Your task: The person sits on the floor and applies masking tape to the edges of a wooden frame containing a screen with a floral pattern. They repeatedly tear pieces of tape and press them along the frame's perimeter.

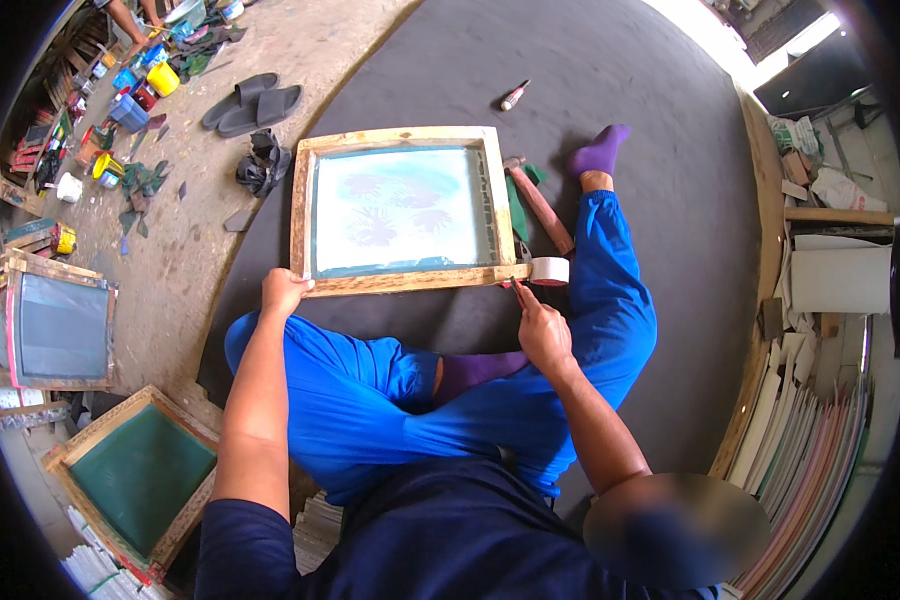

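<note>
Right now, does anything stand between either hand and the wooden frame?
Nothing visible for the left hand, gripping the wooden frame. The right hand holds a slim tool between itself and the near right corner.

Room lies beyond the wooden frame [410, 281]; a hammer [542, 211] obstructs right.

1. A broad, dark gray work surface [685, 230] fills the center of the workshop, a person in blue trousers [610, 285] seated cross-wise upon it.
2. On it, a wooden-framed screen [400, 280] lies before the sitter, a roll of white tape [550, 271] just beside its near right corner.
3. Right of the frame, a hammer [543, 211] rests by a green piece [517, 207]; a small pointed tool [513, 97] lies farther off.
4. Beyond the left edge, a stained floor [205, 250] holds dark sandals [260, 107], a crumpled black bundle [263, 165] and colorful paint containers [163, 79].
</note>
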Demonstrator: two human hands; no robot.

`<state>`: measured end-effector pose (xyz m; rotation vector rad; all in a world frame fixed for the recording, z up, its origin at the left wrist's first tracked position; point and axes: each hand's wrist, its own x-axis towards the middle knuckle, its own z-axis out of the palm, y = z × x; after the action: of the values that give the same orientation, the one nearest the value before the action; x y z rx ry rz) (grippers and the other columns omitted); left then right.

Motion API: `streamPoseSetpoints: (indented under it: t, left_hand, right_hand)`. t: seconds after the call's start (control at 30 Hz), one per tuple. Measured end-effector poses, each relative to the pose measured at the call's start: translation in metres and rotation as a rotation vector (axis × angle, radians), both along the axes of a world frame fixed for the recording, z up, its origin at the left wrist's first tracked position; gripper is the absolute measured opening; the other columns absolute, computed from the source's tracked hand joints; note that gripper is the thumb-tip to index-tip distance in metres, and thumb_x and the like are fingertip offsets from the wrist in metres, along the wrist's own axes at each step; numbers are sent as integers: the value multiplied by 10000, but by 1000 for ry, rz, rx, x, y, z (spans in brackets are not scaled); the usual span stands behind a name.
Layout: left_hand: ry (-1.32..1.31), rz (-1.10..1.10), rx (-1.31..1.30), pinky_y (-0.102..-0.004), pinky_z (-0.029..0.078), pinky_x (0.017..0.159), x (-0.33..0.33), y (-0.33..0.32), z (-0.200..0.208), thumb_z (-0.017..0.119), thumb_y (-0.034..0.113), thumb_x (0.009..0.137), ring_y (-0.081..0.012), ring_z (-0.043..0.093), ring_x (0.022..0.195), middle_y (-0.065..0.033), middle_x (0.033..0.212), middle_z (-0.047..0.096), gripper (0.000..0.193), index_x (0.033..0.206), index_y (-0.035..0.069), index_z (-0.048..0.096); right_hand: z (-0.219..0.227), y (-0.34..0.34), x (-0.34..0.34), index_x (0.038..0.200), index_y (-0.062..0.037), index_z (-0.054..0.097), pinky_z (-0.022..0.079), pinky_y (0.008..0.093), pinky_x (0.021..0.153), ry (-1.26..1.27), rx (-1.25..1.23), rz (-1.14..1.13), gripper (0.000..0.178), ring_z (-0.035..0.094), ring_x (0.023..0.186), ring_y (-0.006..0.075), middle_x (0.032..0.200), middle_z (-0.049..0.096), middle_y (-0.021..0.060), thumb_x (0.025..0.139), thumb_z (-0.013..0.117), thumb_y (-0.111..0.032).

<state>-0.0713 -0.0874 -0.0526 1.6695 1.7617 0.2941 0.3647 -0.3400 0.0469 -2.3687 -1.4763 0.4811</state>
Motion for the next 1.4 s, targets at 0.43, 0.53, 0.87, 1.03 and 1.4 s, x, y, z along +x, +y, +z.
streamPoseSetpoints:
  t: [0.43, 0.53, 0.87, 1.03, 1.4]
  left_hand:
    - [-72, 39, -53, -318, 532, 576, -2, 2, -3, 896, 158, 809, -135, 679, 583, -95, 667, 733, 221, 747, -2, 756]
    - [-98, 72, -71, -314, 538, 589, -9, 1, -7, 895, 160, 814, -128, 683, 590, -93, 679, 744, 220, 759, -2, 756]
    - [-416, 181, -125, -245, 481, 534, -1, -5, 20, 813, 96, 924, -86, 614, 584, -61, 734, 713, 166, 861, -1, 694]
    - [-546, 181, -108, -242, 508, 576, -10, -5, 29, 810, 93, 930, -100, 632, 619, -68, 761, 715, 156, 903, -9, 696]
    - [-543, 60, -52, -258, 537, 641, -34, 31, 74, 809, 95, 923, -106, 659, 671, -51, 779, 722, 129, 917, 22, 702]
  right_hand:
    - [14, -3, 13, 1317, -40, 649, 586, 535, 756, -18, 434, 40, 334, 734, 901, 449, 1012, 739, 257, 994, 629, -123]
    - [20, 40, 56, 1216, -15, 648, 558, 538, 810, -117, 368, 17, 262, 689, 893, 454, 988, 702, 238, 1016, 616, -181]
    - [-61, 127, 138, 1205, -80, 664, 531, 481, 923, -388, 101, 85, 341, 625, 1103, 395, 1139, 657, 196, 999, 628, -350]
    - [-37, 103, 121, 984, -72, 690, 536, 500, 847, -218, 93, 365, 343, 704, 942, 368, 915, 727, 157, 971, 676, -415]
    - [1, 76, 154, 921, -35, 716, 562, 501, 772, 47, -29, 387, 412, 725, 883, 419, 863, 735, 229, 956, 716, -445]
